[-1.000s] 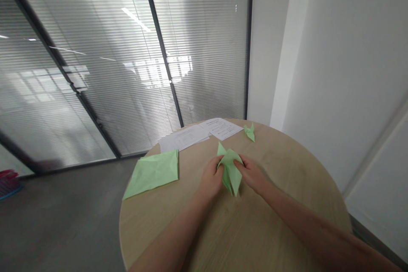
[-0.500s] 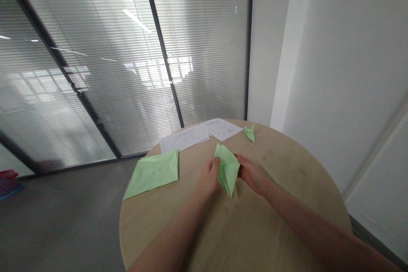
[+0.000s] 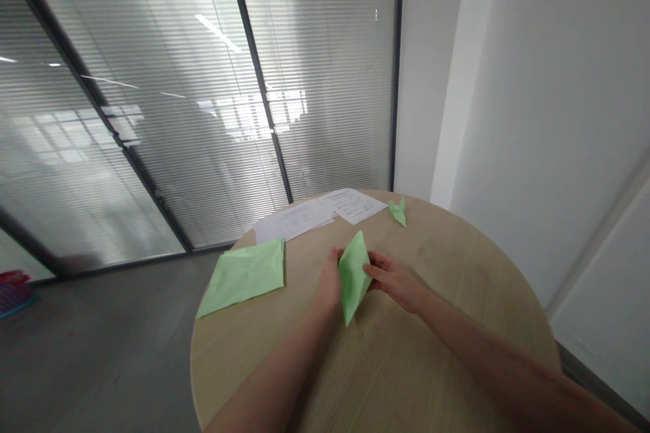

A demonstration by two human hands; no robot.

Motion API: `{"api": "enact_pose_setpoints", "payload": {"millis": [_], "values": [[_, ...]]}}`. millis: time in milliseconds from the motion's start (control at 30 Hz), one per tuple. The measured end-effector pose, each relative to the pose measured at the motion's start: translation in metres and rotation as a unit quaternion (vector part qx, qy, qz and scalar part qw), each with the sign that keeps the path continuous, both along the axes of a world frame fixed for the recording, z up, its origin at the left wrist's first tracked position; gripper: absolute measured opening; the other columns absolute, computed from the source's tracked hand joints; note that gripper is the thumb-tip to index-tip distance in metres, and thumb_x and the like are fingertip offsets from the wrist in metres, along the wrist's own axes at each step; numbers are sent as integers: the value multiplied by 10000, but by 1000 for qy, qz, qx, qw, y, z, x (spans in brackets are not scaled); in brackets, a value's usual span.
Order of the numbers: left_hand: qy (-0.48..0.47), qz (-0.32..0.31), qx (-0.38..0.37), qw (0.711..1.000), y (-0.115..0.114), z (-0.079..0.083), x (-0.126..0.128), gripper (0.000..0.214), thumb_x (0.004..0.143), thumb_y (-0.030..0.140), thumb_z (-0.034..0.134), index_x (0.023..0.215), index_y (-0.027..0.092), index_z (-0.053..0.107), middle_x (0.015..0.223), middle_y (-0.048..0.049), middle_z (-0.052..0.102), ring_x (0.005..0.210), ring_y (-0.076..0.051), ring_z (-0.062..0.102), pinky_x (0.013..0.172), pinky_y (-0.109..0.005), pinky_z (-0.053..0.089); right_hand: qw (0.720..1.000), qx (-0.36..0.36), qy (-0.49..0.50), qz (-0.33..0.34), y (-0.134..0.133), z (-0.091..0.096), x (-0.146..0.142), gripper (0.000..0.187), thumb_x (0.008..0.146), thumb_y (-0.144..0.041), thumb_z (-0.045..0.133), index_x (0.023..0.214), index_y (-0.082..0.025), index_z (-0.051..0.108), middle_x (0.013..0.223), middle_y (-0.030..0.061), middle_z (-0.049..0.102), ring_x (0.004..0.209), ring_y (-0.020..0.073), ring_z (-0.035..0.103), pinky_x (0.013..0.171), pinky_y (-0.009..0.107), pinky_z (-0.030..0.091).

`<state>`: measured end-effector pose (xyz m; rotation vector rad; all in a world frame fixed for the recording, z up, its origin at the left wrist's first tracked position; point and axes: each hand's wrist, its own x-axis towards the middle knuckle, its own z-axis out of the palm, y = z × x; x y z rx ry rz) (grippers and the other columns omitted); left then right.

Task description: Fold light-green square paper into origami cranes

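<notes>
Between my two hands, above the middle of the round table (image 3: 437,338), is a folded green paper (image 3: 353,277) in a narrow diamond shape, held tilted with one point up and one down. My left hand (image 3: 330,281) grips its left edge, with the fingers partly hidden behind the paper. On the right edge, my right hand (image 3: 393,279) pinches it, thumb on the near face and fingers behind.
Left on the table lies a larger green paper stack (image 3: 248,272). Printed white sheets (image 3: 299,218) lie at the back, beside a small folded green paper figure (image 3: 399,210). A glass partition with blinds (image 3: 335,81) and a white wall (image 3: 548,115) stand behind. A red and blue basket (image 3: 15,292) is on the floor.
The folded paper has turned, showing a smooth, narrower face instead of open flaps. My right hand has shifted slightly left, its thumb now on the near face.
</notes>
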<state>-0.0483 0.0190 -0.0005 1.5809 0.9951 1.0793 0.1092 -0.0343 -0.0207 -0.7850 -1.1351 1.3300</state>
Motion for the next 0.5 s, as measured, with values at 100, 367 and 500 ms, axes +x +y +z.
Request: {"api": "enact_pose_setpoints", "payload": {"millis": [100,367,500], "values": [[-25,-15,-13,999,-2,6,0,451,961,495,358,963,248,735,917,-55,760,915,-258,692,841,-343,523,1000,1,-11,-13,2,-3,1,389,806,-503,780,1094,-243,747,1066,65,760,895,232,702,804,381,578],[1,-49,54,997,-7,4,0,494,964,517,501,1314,177,578,856,-35,677,738,-187,633,668,-293,507,997,11,-27,-65,3,-2,2,384,801,-491,792,1101,-256,741,1029,40,759,881,224,694,817,366,549],[32,-21,68,997,-1,0,-3,493,970,516,504,1317,176,586,804,-30,673,687,-183,619,634,-291,487,997,5,-54,-55,0,2,-2,428,815,-515,766,1161,-268,711,976,36,750,796,212,682,724,343,546]]}}
